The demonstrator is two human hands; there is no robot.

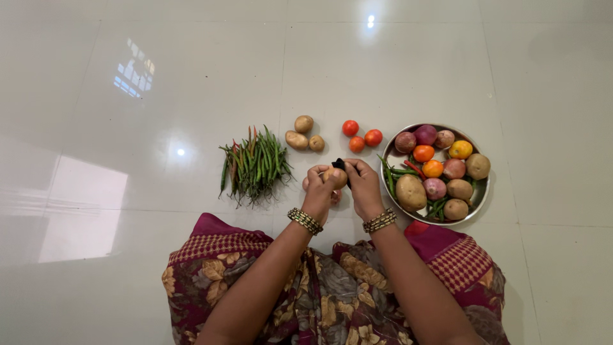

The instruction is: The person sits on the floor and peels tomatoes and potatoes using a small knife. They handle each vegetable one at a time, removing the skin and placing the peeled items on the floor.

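While raised together, hands (pixel 341 185) around potato (pixel 334 176).

three loose potatoes (pixel 302 135) and three tomatoes (pixel 361 135) lie on the floor, one potato (pixel 336 177) sits in the hands, one heap of green chillies (pixel 255 164), one steel plate (pixel 480 191) of mixed vegetables.

Both forearms reach forward from the lap and angle inward until the hands meet at the middle. The left hand (pixel 321 186) is curled, fingers wrapped closed, its back turned up. The right hand (pixel 363 183) sits just beside it, touching, fingers bent and pinched together. Each wrist wears a band of bangles.
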